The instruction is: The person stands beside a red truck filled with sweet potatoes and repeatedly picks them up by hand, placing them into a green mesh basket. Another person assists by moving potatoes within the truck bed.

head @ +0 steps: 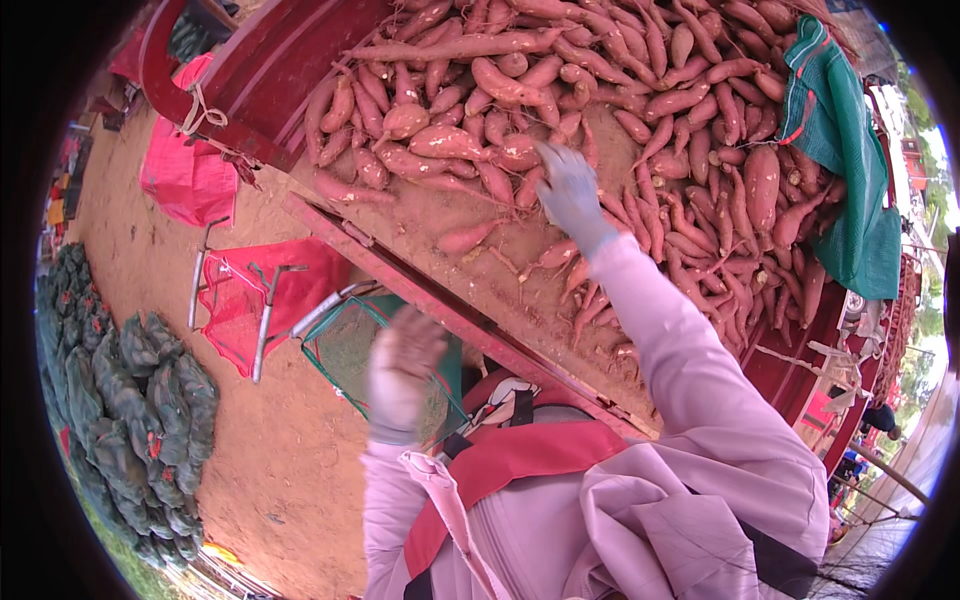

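A heap of red-skinned sweet potatoes point(675, 97) covers much of a red truck bed. My right hand point(568, 187), in a pale grey glove, reaches over the bed with its fingertips at a sweet potato point(519, 153); whether it grips it cannot be told. My left hand point(409, 360), gloved and blurred by motion, is above an open green mesh bag point(352, 352) beside the bed's edge. Nothing shows in that hand, though its fingers are unclear. Left of it, a red mesh bag point(262, 292) hangs on a metal pipe frame point(266, 330).
The lowered side board point(450, 300) of the bed crosses between me and the heap. Filled dark green mesh bags point(135, 420) stand on the ground at left. A pink sack point(187, 176) lies near the bed's corner. Green netting point(847, 165) drapes over the heap's right side.
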`<state>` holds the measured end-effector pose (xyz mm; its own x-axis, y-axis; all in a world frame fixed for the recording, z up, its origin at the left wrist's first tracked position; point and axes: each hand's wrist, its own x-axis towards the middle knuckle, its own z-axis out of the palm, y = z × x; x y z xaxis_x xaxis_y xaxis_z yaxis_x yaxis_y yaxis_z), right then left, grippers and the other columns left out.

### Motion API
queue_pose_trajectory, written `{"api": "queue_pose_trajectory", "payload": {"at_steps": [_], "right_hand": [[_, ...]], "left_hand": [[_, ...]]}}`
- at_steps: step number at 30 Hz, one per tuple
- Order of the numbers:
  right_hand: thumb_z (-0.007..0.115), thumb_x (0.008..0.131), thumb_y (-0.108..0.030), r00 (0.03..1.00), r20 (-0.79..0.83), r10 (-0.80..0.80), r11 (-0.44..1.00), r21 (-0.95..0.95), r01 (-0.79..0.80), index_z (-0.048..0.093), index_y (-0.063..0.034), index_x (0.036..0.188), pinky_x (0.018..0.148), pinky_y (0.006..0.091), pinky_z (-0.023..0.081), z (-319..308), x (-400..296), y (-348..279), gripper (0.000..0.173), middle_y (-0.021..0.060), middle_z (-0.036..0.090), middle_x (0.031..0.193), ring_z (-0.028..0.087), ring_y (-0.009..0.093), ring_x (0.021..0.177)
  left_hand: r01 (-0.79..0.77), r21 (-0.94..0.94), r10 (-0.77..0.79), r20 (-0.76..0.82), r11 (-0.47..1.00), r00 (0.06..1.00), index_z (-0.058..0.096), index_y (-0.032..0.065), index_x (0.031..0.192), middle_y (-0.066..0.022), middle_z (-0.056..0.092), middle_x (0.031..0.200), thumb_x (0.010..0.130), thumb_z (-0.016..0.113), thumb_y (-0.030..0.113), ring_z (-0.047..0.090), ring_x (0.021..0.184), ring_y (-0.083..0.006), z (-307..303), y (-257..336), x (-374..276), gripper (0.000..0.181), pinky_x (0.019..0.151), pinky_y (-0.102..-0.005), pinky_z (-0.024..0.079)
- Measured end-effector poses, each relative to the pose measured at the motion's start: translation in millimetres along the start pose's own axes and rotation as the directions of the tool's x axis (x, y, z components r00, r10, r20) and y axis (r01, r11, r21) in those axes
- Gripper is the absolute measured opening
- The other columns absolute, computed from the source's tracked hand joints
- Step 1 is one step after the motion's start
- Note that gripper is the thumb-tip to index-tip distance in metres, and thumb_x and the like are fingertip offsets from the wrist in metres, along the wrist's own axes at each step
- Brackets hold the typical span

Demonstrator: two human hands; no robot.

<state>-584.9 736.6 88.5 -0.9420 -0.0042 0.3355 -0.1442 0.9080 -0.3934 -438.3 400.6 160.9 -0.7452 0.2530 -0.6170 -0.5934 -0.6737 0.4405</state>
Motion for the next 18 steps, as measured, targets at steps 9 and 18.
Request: {"api": "queue_pose_trajectory", "payload": {"at_steps": [9, 18], "right_hand": [[0.078, 0.068, -0.039, 0.881, 0.299, 0.366, 0.930, -0.100, -0.352, 0.056, -0.0057, 0.130, 0.100, 0.0415, 0.047, 1, 33, 9, 0.073, 0.0182, 0.057, 0.125, 0.056, 0.034, 0.119], [0.068, 0.087, -0.032, 0.847, 0.465, -0.257, 0.803, 0.591, -0.080, 0.067, -0.0067, 0.113, 0.087, 0.0407, 0.051, -71, -88, -105, 0.036, 0.0161, 0.067, 0.104, 0.065, 0.033, 0.099]], "left_hand": [[0.005, 0.347, -0.031, 0.070, 0.938, 0.997, 0.042, -0.0009, 0.142, -0.0154, 0.060, 0.127, 0.102, 0.046, 0.034, 0.061, 0.112, -0.0238, 41, -52, -2, 0.052, 0.096, -0.0361, 0.049], [-0.054, -0.077, 0.047, -0.081, 0.996, 0.996, 0.051, 0.0053, 0.135, -0.0108, 0.062, 0.117, 0.098, 0.055, 0.032, 0.062, 0.104, -0.0235, 30, -74, 31, 0.045, 0.087, -0.0407, 0.054]]}}
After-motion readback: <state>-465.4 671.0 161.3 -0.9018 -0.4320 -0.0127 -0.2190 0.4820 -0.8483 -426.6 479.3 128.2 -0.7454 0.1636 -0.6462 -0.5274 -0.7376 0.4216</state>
